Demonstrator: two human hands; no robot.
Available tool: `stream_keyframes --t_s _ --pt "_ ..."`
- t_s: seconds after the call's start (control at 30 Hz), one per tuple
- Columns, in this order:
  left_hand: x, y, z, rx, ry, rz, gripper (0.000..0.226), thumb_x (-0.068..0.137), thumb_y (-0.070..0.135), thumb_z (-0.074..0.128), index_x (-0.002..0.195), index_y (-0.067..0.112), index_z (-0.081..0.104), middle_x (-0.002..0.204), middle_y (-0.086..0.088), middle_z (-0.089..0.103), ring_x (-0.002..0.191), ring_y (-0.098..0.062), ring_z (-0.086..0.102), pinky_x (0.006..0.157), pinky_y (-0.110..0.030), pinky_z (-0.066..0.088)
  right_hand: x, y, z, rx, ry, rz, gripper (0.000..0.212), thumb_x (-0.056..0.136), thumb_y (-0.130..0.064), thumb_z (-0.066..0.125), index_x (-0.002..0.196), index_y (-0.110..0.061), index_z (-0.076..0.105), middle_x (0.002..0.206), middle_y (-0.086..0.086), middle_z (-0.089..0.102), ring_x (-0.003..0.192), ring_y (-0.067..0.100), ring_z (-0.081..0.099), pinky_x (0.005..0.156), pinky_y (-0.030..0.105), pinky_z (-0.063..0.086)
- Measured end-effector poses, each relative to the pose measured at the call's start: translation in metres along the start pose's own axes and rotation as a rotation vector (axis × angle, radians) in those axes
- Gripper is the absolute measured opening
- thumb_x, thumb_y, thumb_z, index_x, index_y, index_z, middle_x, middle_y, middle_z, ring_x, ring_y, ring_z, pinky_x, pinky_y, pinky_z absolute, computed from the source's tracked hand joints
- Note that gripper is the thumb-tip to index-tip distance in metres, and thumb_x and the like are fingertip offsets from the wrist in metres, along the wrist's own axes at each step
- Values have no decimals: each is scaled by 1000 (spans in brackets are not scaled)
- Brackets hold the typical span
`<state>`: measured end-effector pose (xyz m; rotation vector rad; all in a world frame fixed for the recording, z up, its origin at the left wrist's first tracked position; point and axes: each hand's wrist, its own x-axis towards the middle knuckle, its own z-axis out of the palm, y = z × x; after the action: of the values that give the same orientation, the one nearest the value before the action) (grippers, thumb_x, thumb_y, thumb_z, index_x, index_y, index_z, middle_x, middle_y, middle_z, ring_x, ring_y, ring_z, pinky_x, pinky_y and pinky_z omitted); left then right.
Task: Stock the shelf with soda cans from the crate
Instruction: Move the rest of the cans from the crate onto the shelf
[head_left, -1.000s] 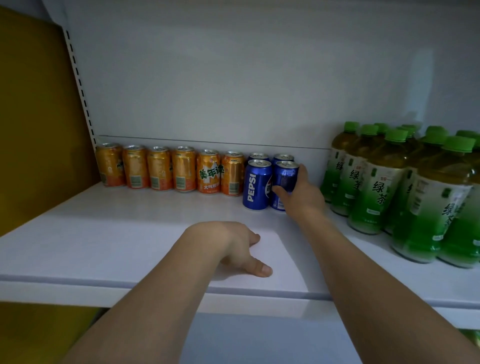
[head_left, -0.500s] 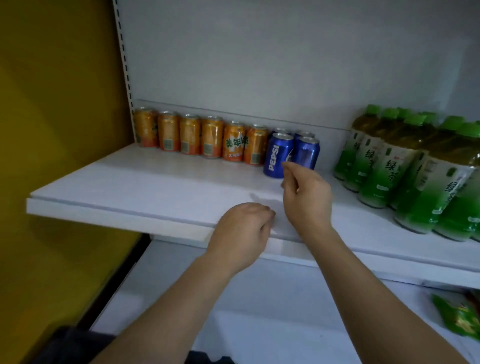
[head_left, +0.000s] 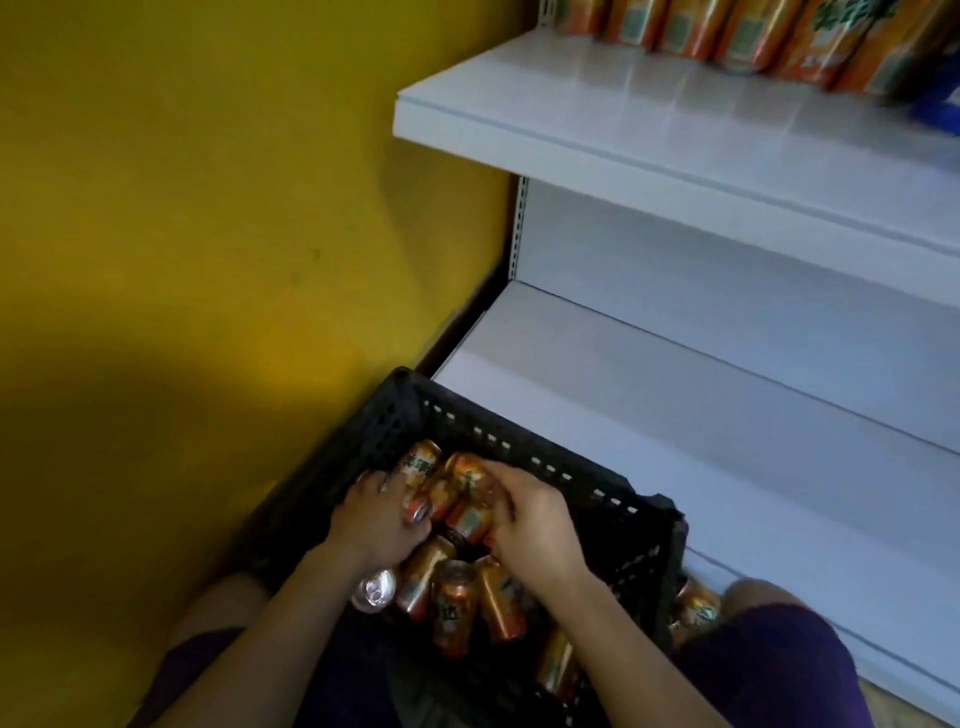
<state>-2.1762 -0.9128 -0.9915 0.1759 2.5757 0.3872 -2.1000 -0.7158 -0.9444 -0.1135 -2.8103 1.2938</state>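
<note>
Since earlier: we left white metal shelf (head_left: 649, 130); both hands now down in black plastic crate (head_left: 597, 483). Left grip (head_left: 376, 525), right grip (head_left: 537, 525) each closing on orange aluminium soda cans (head_left: 457, 499) beneath fingers. Wrap one can fully before lifting.

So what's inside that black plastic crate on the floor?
The black plastic crate holds a loose pile of orange soda cans, lying jumbled. The left hand and right hand reach in and cover some. Whatever lies underneath is hidden.
</note>
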Motion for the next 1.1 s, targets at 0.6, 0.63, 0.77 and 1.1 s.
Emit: stream_keyframes --t_s 0.6,0.63,0.77,1.1 --pt "-28 -51 14 -353 14 119 33 73 50 75 102 39 62 89 17 69 82 0 65 69 -25 55 -10 -7 91 400 -363 395 42 95 -34 49 135 -41 55 127 -23 54 119 -2 48 102 19 37" --pt "-30 -45 9 -434 69 105 28 76 52 74 100 40 65 87 18 70 81 2 66 70 -25 56 -8 -8 78 362 -352 344 46 91 -37 47 136 -44 53 127 -25 51 118 -5 45 107 23 34" --pt "-27 -7 -23 -462 283 94 56 74 83 52 90 33 71 75 13 70 73 -3 66 67 -33 56 1 -16 38 55 -385 114 76 87 -45 62 153 -40 25 144 -13 45 128 3 44 111 29 37" --pt "-20 141 -178 -638 649 538 45 97 50 55 60 25 58 52 14 56 52 -6 50 52 -27 34 44 -88 -107 -82 228 -86 83 66 -65 67 139 -42 34 112 -10 65 96 9 63 83 26 52"
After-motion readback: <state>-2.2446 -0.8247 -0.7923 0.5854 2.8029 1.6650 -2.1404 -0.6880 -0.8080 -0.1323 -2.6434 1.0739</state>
